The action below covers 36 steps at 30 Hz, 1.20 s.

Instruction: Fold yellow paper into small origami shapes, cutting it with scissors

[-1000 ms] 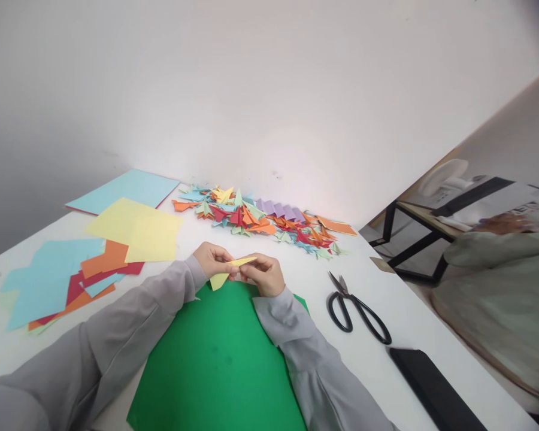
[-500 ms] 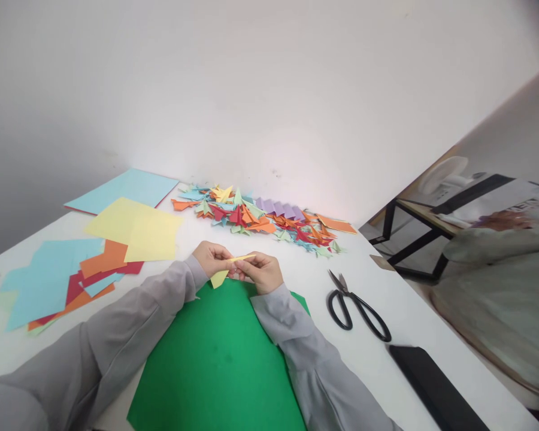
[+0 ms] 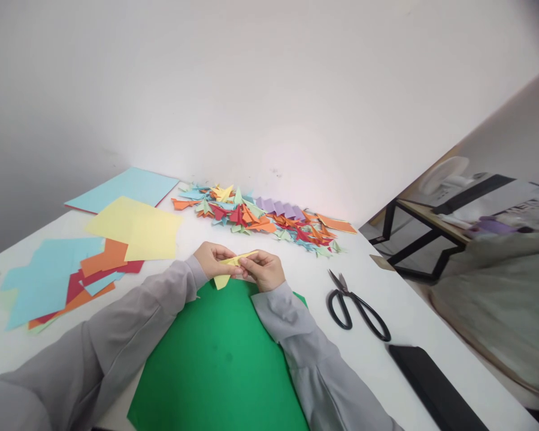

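Between my two hands is a small piece of folded yellow paper (image 3: 222, 281), held just above the far edge of a green sheet (image 3: 220, 359). My left hand (image 3: 211, 260) pinches its left side, thumb on top. Closed on its right part, my right hand (image 3: 265, 270) has its thumb and fingertips near those of the left. One yellow flap hangs down below the left fingers. The fingers cover part of the folds.
Many small folded paper shapes (image 3: 251, 218) lie along the wall. Yellow sheets (image 3: 153, 230), blue sheets (image 3: 45, 275) and orange and red scraps lie left. Black-handled scissors (image 3: 341, 299) and a black flat object (image 3: 431, 383) are right. Another person's sleeve (image 3: 498, 287) shows beyond the table.
The yellow paper has tilted in my fingers, so more of its upper face shows. Both hands stay in nearly the same place. At the right, the other person's arm area has shifted slightly.
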Each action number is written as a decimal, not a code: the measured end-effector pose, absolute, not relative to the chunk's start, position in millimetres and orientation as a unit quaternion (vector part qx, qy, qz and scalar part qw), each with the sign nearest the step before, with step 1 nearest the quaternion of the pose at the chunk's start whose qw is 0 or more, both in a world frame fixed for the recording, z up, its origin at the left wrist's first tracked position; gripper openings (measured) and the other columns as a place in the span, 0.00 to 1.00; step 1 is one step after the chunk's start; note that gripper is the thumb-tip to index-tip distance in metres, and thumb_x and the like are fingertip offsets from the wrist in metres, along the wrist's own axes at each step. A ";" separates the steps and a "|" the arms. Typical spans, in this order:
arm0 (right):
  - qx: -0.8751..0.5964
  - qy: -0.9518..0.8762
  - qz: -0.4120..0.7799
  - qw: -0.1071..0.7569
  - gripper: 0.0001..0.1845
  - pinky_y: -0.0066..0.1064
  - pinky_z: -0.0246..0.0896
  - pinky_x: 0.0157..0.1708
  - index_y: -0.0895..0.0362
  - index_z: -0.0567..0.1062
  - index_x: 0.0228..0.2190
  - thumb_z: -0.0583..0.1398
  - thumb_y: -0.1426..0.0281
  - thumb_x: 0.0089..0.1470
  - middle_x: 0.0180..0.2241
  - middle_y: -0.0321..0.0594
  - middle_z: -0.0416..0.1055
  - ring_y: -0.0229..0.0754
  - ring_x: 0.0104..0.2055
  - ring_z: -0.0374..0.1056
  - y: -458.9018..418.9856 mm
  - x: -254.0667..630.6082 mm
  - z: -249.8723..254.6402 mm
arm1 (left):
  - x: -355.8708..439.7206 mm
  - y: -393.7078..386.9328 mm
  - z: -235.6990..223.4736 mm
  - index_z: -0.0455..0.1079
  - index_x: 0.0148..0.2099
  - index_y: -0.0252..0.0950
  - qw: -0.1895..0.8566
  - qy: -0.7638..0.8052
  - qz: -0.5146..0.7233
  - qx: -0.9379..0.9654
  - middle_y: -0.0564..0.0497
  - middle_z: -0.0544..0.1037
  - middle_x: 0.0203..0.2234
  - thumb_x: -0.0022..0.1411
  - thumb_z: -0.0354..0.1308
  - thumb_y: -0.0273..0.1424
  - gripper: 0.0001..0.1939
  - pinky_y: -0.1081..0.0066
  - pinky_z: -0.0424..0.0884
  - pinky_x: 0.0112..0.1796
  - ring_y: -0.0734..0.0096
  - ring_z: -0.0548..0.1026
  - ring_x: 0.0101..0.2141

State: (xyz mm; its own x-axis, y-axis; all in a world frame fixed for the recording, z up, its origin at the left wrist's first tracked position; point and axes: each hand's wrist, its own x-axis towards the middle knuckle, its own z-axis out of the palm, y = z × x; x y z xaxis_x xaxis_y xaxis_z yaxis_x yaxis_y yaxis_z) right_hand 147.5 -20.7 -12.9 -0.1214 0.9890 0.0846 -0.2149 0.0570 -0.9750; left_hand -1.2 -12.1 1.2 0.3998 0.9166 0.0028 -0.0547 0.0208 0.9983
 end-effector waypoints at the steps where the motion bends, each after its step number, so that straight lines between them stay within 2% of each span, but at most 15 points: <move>1: -0.397 -0.494 0.566 0.527 0.10 0.22 0.60 0.15 0.60 0.73 0.18 0.66 0.67 0.31 0.12 0.33 0.68 0.31 0.13 0.62 -20.7 147.6 -13.0 | -0.7 -11.7 0.7 0.71 0.28 0.28 0.603 0.384 0.400 0.573 0.51 0.75 0.16 0.30 0.67 0.29 0.17 0.73 0.69 0.24 0.72 0.72 0.19; 7: -0.400 -0.509 0.572 0.504 0.09 0.20 0.57 0.14 0.60 0.73 0.18 0.65 0.67 0.33 0.13 0.33 0.69 0.30 0.14 0.61 -23.3 148.4 -10.2 | -1.3 -11.8 1.1 0.72 0.25 0.30 0.597 0.368 0.384 0.601 0.52 0.73 0.13 0.37 0.64 0.34 0.12 0.75 0.67 0.19 0.74 0.70 0.16; 15: -0.322 -0.495 0.615 0.522 0.09 0.23 0.59 0.18 0.58 0.75 0.26 0.63 0.69 0.36 0.17 0.35 0.71 0.32 0.17 0.63 -21.8 149.9 -10.3 | -0.9 -13.8 7.3 0.70 0.23 0.29 0.616 0.390 0.395 0.559 0.51 0.73 0.14 0.37 0.64 0.37 0.14 0.74 0.66 0.17 0.73 0.70 0.15; 20: -0.330 -0.499 0.574 0.559 0.04 0.23 0.57 0.16 0.58 0.75 0.21 0.64 0.71 0.36 0.15 0.33 0.70 0.31 0.15 0.62 -19.2 148.6 -13.4 | 0.1 -12.7 6.0 0.70 0.25 0.29 0.657 0.378 0.376 0.533 0.51 0.73 0.15 0.36 0.64 0.38 0.16 0.72 0.68 0.18 0.73 0.70 0.15; 24: -0.340 -0.512 0.562 0.554 0.05 0.23 0.57 0.16 0.58 0.75 0.19 0.64 0.70 0.35 0.14 0.33 0.68 0.31 0.15 0.61 -19.7 149.4 -12.1 | 0.8 -13.2 7.3 0.68 0.26 0.29 0.690 0.363 0.353 0.517 0.50 0.74 0.17 0.35 0.65 0.38 0.18 0.71 0.69 0.19 0.73 0.71 0.15; 28: -0.369 -0.519 0.558 0.532 0.06 0.23 0.56 0.15 0.58 0.74 0.18 0.64 0.68 0.34 0.13 0.31 0.67 0.30 0.14 0.59 -22.3 149.6 -7.8 | 3.3 -14.9 9.4 0.67 0.24 0.28 0.729 0.352 0.333 0.484 0.47 0.74 0.16 0.35 0.62 0.46 0.23 0.72 0.68 0.18 0.71 0.71 0.15; 36: -0.396 -0.537 0.526 0.527 0.07 0.24 0.56 0.15 0.58 0.75 0.19 0.64 0.67 0.34 0.12 0.31 0.66 0.31 0.14 0.58 -24.8 148.9 -4.5 | 4.5 -18.5 10.7 0.68 0.24 0.29 0.685 0.368 0.349 0.524 0.51 0.70 0.10 0.38 0.60 0.46 0.22 0.75 0.65 0.17 0.74 0.70 0.14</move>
State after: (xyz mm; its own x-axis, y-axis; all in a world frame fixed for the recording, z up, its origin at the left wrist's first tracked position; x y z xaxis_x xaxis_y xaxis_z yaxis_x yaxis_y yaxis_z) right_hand 148.9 -24.8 -4.5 -0.1293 0.9803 0.1490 -0.1295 0.1323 -0.9827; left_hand 4.5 -18.5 10.7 0.4857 0.8631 -0.1381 -0.0928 0.2080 0.9737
